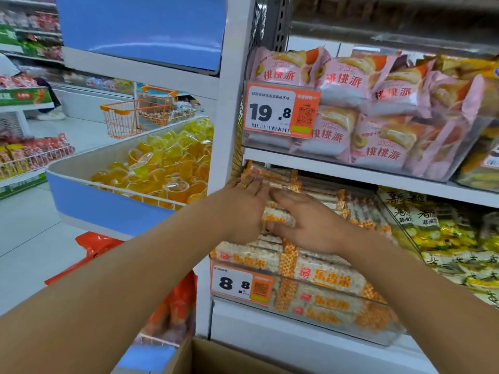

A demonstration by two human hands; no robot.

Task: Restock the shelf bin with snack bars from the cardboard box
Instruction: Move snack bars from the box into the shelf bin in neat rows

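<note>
Bright, even shop lighting from overhead, with almost no hard shadows. Soft glare streaks the blue panel [140, 28] at upper left and the clear bin front [337, 317]. Straight shelf edges bow near the frame borders (wide-angle distortion). Upper right shelf [391, 20] and the far aisle are blurred.

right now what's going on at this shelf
A person is restocking a clear shelf bin with orange-and-white snack bars. Both hands are in the bin, over the pile: the left hand and the right hand hold a snack bar between them, the fingers curled around it. The bin already looks quite full and carries an 8.8 price tag. An open cardboard box sits at the bottom of the view, below the arms; its contents are out of sight.
</note>
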